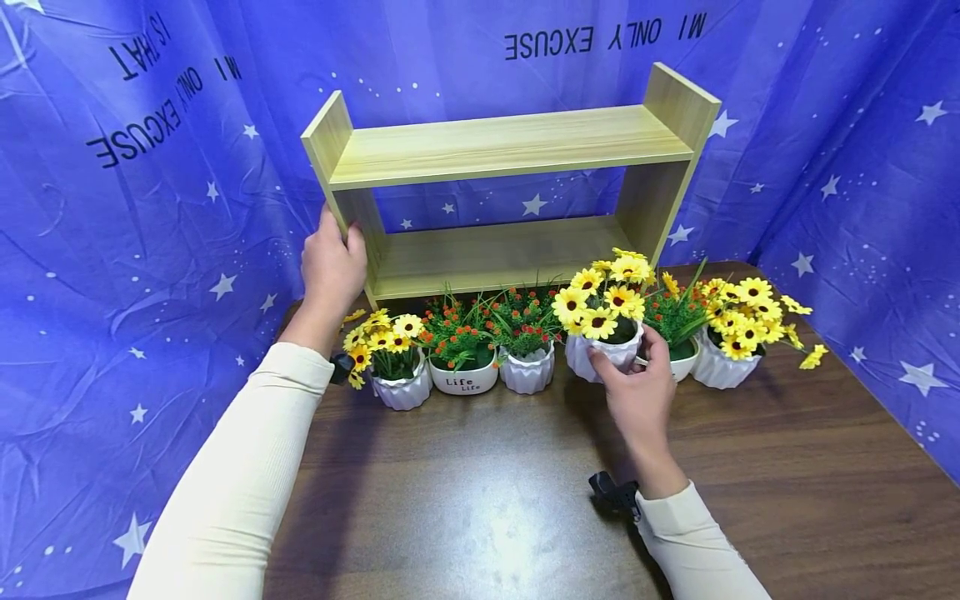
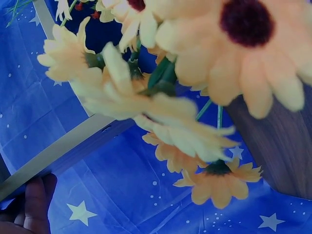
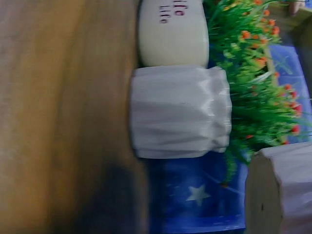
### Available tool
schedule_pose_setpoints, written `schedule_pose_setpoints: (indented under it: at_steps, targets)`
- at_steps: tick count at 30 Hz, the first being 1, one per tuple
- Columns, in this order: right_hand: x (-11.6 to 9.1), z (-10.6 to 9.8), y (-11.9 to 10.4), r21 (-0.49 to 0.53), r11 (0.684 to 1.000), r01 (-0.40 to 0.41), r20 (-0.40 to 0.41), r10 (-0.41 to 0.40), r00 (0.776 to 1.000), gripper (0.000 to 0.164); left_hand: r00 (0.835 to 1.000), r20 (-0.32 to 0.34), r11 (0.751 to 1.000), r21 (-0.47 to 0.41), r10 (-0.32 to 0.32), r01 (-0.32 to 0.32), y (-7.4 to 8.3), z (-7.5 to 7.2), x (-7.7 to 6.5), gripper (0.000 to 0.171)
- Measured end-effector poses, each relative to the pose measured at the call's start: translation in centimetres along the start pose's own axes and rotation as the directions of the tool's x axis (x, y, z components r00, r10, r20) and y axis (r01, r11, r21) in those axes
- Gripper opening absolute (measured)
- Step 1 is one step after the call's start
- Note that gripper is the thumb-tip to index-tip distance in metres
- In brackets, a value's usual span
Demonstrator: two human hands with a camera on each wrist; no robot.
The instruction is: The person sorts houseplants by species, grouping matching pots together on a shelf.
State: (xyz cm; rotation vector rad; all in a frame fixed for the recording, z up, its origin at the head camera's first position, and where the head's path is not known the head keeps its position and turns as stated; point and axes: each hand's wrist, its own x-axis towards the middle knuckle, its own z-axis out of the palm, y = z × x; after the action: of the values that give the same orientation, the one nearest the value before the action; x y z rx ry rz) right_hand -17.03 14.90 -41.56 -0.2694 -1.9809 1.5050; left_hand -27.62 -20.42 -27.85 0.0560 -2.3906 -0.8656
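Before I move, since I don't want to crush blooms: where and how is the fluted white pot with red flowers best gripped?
Probably by the ridged wall of the fluted white pot, below the greenery, coming from the front right: the "Life" pot crowds its left, its right side has a gap, and it stands upright.

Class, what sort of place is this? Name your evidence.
Probably a staged tabletop set: blue star-printed fabric curtains hang behind and on both sides of a brown wood-grained table, with a pale two-tier wooden shelf behind a row of white flowerpots.
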Motion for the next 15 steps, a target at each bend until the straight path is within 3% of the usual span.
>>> schedule_pose_setpoints:
  at_steps: [15]
  targets:
    - [2.9,-2.1,-6.6,0.127,0.979,0.16,-0.042,-0.156,0.987,0.065,1.0,0.011,1.0,0.005,-0.019,0.019,-0.1,0.1,0.0,0.039]
